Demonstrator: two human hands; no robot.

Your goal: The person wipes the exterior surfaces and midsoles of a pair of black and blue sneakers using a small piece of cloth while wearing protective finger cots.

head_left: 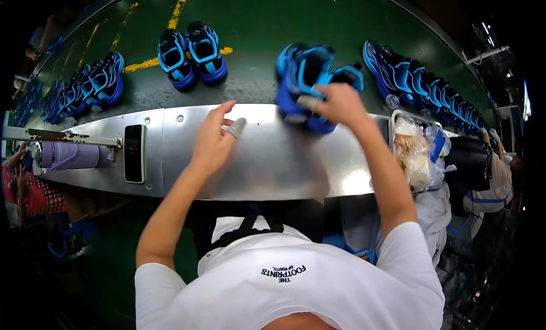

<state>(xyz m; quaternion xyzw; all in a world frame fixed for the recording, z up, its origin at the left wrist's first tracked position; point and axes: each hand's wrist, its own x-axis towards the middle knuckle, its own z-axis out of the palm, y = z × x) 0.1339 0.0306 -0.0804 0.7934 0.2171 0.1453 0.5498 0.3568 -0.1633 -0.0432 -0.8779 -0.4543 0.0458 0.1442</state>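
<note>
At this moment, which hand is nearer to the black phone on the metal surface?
Left. The left hand is to the right of the phone, apart from it; the right hand is farther right, at the blue shoes.

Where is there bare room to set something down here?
Free: the metal ledge between phone and left hand, and between left hand and the shoes held in the right hand; also the green surface between those shoes and the standing pair. Crowded: left end, with purple flask; right, with tray and shoe row.
</note>
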